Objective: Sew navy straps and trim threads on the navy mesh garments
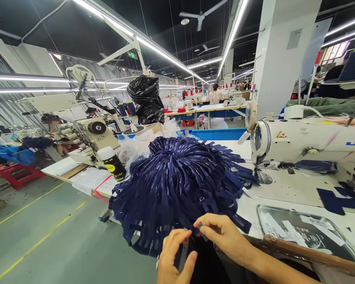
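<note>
Pinching a small grey piece (200,225) with my right hand (228,237), I am holding my left hand (169,261) spread beside the navy strips (177,181), heaped left of the sewing machine (307,138); they're looking soft, limp, probably best gripped by near ends.

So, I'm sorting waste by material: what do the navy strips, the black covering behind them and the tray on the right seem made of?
Navy strips: probably woven fabric, mostly matte; they hang limp. Black covering: likely thin plastic film, glossy, with sharp highlights on its crinkles. Tray: probably metal, perhaps stainless steel, given its mirror-like shine.
</note>
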{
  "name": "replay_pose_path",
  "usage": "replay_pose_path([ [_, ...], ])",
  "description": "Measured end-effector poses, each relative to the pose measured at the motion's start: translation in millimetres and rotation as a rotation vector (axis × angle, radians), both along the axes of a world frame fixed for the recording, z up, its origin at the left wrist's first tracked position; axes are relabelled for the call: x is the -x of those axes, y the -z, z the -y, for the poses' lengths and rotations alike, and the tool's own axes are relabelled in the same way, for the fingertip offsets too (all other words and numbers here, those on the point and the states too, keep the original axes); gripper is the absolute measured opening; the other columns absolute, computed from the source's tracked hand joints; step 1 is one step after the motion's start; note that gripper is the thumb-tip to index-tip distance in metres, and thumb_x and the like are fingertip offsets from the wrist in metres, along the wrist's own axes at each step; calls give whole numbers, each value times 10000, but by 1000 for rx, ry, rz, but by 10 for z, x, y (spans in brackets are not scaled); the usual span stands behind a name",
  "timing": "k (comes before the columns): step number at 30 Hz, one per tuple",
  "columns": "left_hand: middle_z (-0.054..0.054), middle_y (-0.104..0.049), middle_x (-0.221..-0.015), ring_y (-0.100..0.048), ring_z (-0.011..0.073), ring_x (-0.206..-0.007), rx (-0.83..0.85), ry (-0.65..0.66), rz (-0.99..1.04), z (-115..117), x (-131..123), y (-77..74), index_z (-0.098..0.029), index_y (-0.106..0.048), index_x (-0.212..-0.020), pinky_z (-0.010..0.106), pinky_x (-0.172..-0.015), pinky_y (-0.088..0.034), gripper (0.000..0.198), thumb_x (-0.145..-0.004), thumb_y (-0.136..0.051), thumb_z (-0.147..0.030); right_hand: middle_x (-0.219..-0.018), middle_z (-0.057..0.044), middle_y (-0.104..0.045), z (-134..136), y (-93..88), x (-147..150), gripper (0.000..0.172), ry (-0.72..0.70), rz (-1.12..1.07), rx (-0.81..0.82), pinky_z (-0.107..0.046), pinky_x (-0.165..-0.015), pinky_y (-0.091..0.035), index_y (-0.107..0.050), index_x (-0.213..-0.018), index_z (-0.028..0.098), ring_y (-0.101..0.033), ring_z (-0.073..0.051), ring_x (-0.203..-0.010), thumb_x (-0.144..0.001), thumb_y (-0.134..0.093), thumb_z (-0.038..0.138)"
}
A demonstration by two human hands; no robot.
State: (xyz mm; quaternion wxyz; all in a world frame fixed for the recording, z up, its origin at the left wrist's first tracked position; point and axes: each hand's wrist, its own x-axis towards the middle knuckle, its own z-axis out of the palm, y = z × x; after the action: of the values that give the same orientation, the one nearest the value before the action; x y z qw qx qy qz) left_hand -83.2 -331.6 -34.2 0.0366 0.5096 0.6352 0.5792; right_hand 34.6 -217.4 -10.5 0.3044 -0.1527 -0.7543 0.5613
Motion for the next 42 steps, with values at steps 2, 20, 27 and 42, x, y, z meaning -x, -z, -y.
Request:
replay_pose_path([
  [2,2,-573,-770,-523,163,-677,8,-31,59,-54,-33,-17,-255,-629,-909,264,-667,-389,220,-733,-582,-378,-713,-30,-605,6,-58,-12,267,-79,-16,302,-309,-691,-472,-531,-686,155,-619,-174,-711,-814,-488,385],
  [20,-60,-462,-423,-405,81,-439,29,-68,776,-281,-111,-105,-157,-574,-552,188,-492,-332,239,-576,-697,-360,-596,-66,-648,-26,62,33,372,-193,-110,838,-243,-581,-479,-494,-709,125,-660,-159,-598,-772,-561,486],
  [27,-60,-464,-420,-413,81,-438,7,-82,773,-287,-102,-70,-154,-578,-550,191,-484,-337,263,-568,-704,-384,-612,-56,-642,3,30,49,382,-161,-125,826,-232,-573,-480,-483,-697,131,-663,-159,-597,-763,-567,498],
  [42,-74,-454,-448,-405,59,-446,23,-58,772,-287,-57,20,-150,-562,-566,166,-491,-330,282,-597,-699,-395,-594,-61,-651,-2,71,73,381,-151,-81,873,-260,-601,-469,-501,-708,128,-659,-161,-608,-776,-545,501],
])
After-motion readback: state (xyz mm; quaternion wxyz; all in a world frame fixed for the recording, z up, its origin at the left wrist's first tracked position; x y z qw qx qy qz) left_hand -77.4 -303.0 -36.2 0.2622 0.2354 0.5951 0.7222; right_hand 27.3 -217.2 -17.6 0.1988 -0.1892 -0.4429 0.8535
